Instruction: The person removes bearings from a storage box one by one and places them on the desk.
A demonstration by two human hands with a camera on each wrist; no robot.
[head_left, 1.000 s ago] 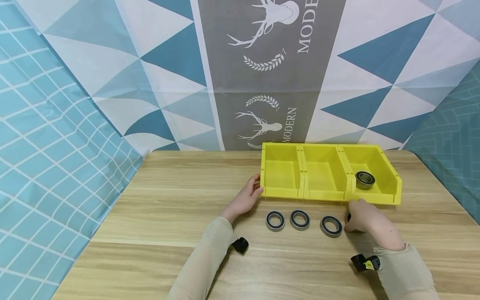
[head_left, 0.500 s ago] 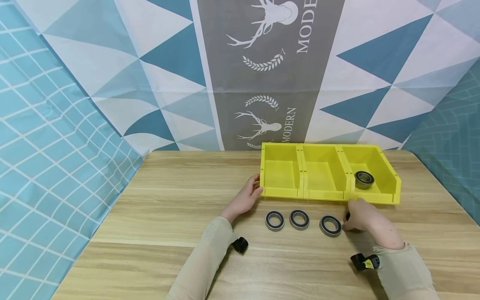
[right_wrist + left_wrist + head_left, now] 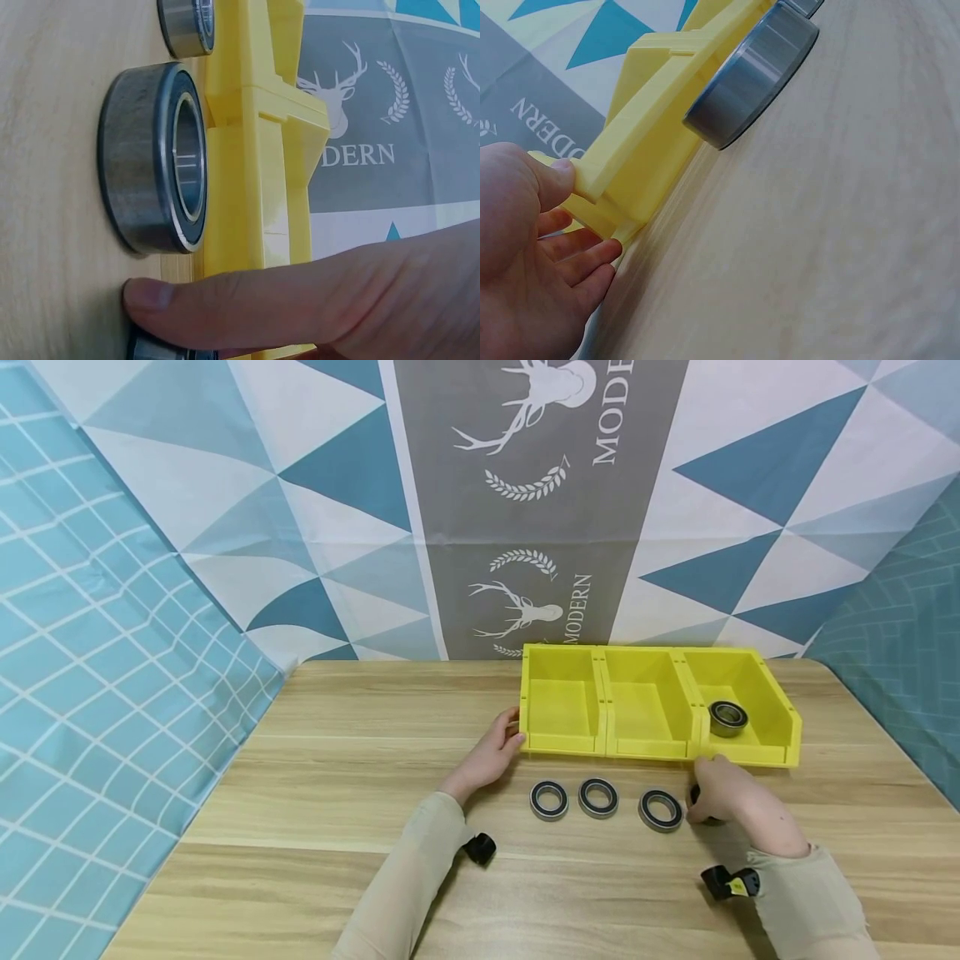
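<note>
My left hand (image 3: pixel 489 756) holds the front left corner of a yellow three-compartment bin (image 3: pixel 564 746); in the left wrist view the thumb (image 3: pixel 555 180) lies on its edge, with the fingers against its side. At the right of a row of bearings, my right hand (image 3: pixel 731 797) grips a ball bearing (image 3: pixel 161 347), mostly covered by the hand. The right thumb (image 3: pixel 172 300) lies over it; the other fingers are largely hidden. Three more bearings lie flat in front of the bin: a left one (image 3: pixel 549 816), a middle one (image 3: pixel 597 813) and a right one (image 3: pixel 660 827).
Inside the right compartment sits another bearing or stack of bearings (image 3: pixel 726 732). The left and middle compartments show bare floors. The bin stands near the back of the wooden table (image 3: pixel 360 718), before a patterned cloth backdrop (image 3: pixel 525 527). Wrist cameras hang below both forearms.
</note>
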